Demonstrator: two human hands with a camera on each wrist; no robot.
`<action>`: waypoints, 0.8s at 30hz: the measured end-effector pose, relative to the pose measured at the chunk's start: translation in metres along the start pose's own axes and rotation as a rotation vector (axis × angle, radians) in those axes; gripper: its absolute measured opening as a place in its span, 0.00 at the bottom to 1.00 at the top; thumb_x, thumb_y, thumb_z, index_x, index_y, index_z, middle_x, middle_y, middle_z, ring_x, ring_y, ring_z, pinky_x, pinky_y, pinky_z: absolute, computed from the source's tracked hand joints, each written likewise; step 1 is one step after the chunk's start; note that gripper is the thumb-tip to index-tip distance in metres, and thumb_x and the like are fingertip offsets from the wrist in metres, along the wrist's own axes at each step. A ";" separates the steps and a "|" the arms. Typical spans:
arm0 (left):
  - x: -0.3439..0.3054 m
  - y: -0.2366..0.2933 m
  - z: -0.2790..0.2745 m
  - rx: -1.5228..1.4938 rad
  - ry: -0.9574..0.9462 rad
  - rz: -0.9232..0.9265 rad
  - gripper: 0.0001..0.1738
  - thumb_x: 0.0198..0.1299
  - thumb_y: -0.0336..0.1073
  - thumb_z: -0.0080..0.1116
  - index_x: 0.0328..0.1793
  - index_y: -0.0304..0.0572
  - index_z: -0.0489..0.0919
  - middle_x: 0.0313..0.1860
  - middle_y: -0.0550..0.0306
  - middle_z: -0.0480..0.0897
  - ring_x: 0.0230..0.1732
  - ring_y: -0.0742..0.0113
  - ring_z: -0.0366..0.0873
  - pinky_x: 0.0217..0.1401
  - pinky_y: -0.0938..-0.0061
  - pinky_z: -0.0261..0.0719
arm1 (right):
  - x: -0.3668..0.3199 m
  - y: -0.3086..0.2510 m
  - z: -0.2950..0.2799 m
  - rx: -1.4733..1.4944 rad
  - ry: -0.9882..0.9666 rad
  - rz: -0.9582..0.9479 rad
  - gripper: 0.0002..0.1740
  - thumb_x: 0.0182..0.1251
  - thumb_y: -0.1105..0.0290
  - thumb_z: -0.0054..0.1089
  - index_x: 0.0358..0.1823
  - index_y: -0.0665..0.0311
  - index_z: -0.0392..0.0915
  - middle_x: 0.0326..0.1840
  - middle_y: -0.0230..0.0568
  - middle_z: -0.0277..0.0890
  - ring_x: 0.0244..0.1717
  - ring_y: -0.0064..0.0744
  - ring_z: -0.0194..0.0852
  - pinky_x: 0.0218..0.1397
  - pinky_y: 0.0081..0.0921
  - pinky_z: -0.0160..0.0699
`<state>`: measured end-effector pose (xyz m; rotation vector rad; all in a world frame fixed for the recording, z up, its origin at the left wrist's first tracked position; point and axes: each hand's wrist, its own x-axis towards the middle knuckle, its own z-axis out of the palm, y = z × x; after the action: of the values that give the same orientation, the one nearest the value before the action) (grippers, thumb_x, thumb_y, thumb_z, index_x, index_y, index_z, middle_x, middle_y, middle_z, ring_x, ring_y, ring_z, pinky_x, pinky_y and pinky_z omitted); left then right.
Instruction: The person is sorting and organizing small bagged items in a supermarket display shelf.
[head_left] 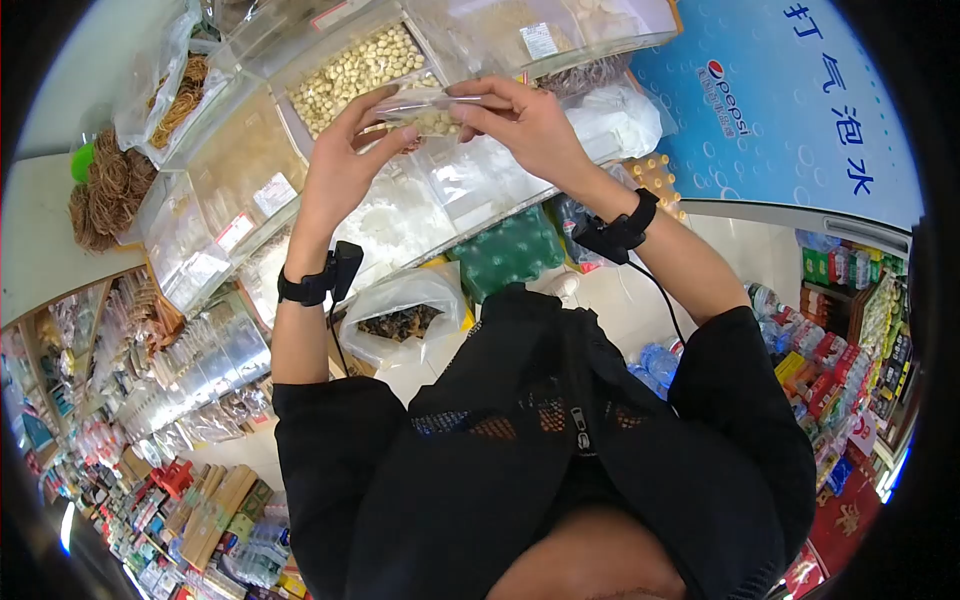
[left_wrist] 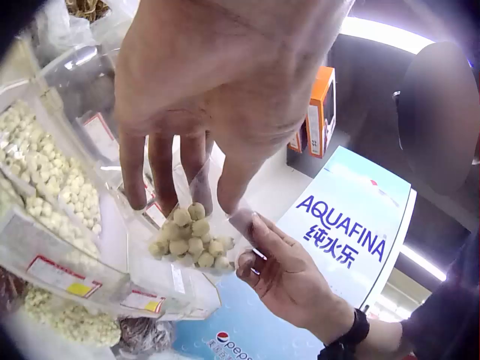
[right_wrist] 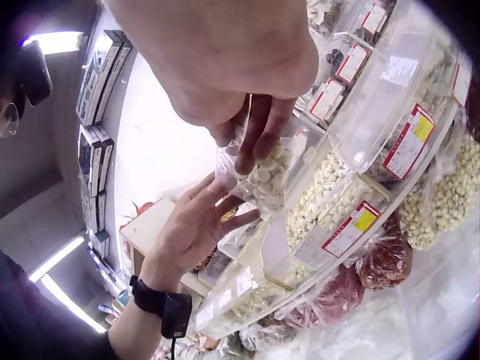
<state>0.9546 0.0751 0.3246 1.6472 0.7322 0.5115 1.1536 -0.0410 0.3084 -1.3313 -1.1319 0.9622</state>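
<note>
A small clear plastic bag (head_left: 436, 124) of pale round seeds, much like lotus seeds, is held up between both hands over the dry-goods bins. My left hand (head_left: 342, 150) pinches its left side, thumb nearer me and fingers beyond. At the opposite side, my right hand (head_left: 530, 122) pinches the edge between thumb and fingers. In the left wrist view, the seeds (left_wrist: 191, 241) gather at the bottom of the bag, with the right thumb close by. Part of the bag (right_wrist: 266, 178) is hidden behind the right fingers in the right wrist view.
Beyond the hands, a clear bin (head_left: 360, 75) holds similar pale seeds. Price labels line the bin fronts. A blue Pepsi cooler (head_left: 770, 110) stands at the right. Below the counter are an open white bag of dark goods (head_left: 400, 322) and green-wrapped bottles (head_left: 510, 250). Crowded shelves flank me.
</note>
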 end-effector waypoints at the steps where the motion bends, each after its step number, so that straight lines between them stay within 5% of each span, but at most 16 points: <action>1: -0.003 -0.008 -0.001 0.022 -0.004 -0.032 0.23 0.64 0.35 0.67 0.64 0.35 0.77 0.61 0.54 0.79 0.55 0.68 0.79 0.58 0.75 0.77 | -0.002 0.001 0.001 -0.002 -0.005 -0.010 0.15 0.71 0.66 0.63 0.55 0.65 0.81 0.36 0.35 0.84 0.34 0.20 0.79 0.43 0.18 0.78; 5: -0.010 -0.050 -0.002 0.272 0.013 0.236 0.19 0.65 0.34 0.65 0.60 0.35 0.78 0.62 0.52 0.79 0.58 0.69 0.77 0.58 0.76 0.76 | -0.007 0.013 -0.008 -0.157 -0.021 -0.001 0.15 0.70 0.66 0.64 0.54 0.65 0.81 0.34 0.36 0.83 0.32 0.23 0.80 0.42 0.21 0.78; 7: -0.020 -0.050 0.005 0.447 0.145 0.321 0.15 0.66 0.34 0.65 0.54 0.32 0.79 0.54 0.53 0.83 0.57 0.67 0.78 0.56 0.71 0.78 | -0.009 0.018 -0.012 -0.613 0.063 -0.460 0.15 0.70 0.68 0.64 0.54 0.66 0.80 0.31 0.35 0.82 0.28 0.19 0.73 0.38 0.21 0.76; 8: -0.021 -0.052 0.010 0.446 0.146 0.315 0.15 0.66 0.34 0.65 0.54 0.32 0.79 0.54 0.53 0.83 0.57 0.67 0.78 0.56 0.71 0.78 | -0.006 0.027 -0.012 -0.611 0.059 -0.457 0.15 0.70 0.68 0.64 0.54 0.66 0.80 0.31 0.35 0.82 0.28 0.19 0.73 0.38 0.21 0.76; 10: -0.025 -0.056 0.020 -0.035 0.105 0.200 0.12 0.68 0.35 0.63 0.49 0.33 0.78 0.51 0.53 0.84 0.52 0.69 0.80 0.53 0.73 0.78 | 0.002 0.040 -0.007 -0.548 0.118 -0.675 0.13 0.72 0.66 0.62 0.51 0.66 0.79 0.26 0.35 0.78 0.24 0.18 0.66 0.31 0.24 0.69; 11: -0.028 -0.058 0.025 -0.033 0.111 0.191 0.12 0.68 0.35 0.63 0.49 0.33 0.78 0.51 0.53 0.84 0.52 0.69 0.80 0.53 0.73 0.78 | -0.003 0.036 -0.004 -0.540 0.112 -0.671 0.13 0.72 0.66 0.62 0.51 0.66 0.79 0.26 0.35 0.78 0.24 0.18 0.66 0.31 0.24 0.69; 13: -0.032 -0.059 0.034 -0.251 0.074 -0.035 0.13 0.70 0.38 0.61 0.47 0.33 0.77 0.49 0.51 0.84 0.49 0.71 0.81 0.52 0.75 0.78 | -0.014 0.020 -0.003 -0.358 -0.014 -0.030 0.13 0.74 0.64 0.59 0.50 0.65 0.78 0.25 0.33 0.76 0.25 0.17 0.65 0.28 0.22 0.65; 16: -0.038 -0.061 0.045 -0.194 0.109 -0.071 0.13 0.70 0.39 0.60 0.47 0.34 0.77 0.41 0.52 0.86 0.43 0.75 0.80 0.46 0.79 0.76 | -0.010 0.027 -0.008 -0.433 -0.035 0.066 0.17 0.73 0.57 0.58 0.51 0.64 0.78 0.23 0.37 0.78 0.23 0.30 0.73 0.27 0.26 0.69; 19: -0.026 -0.078 0.035 -0.164 0.122 -0.020 0.15 0.69 0.40 0.61 0.49 0.32 0.78 0.33 0.54 0.86 0.37 0.77 0.79 0.38 0.81 0.73 | -0.009 0.029 -0.008 -0.282 -0.039 0.135 0.19 0.75 0.57 0.57 0.53 0.66 0.76 0.32 0.39 0.83 0.27 0.28 0.80 0.28 0.23 0.72; 24: 0.012 -0.092 -0.043 0.238 0.506 -0.002 0.21 0.68 0.41 0.62 0.57 0.31 0.75 0.31 0.49 0.86 0.32 0.72 0.80 0.34 0.76 0.75 | -0.004 0.033 -0.014 -0.141 0.000 0.130 0.21 0.76 0.55 0.54 0.54 0.68 0.76 0.47 0.41 0.83 0.38 0.29 0.86 0.34 0.22 0.80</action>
<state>0.9160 0.1230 0.2423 1.7525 1.2019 0.8842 1.1693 -0.0462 0.2765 -1.5347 -1.1411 0.9906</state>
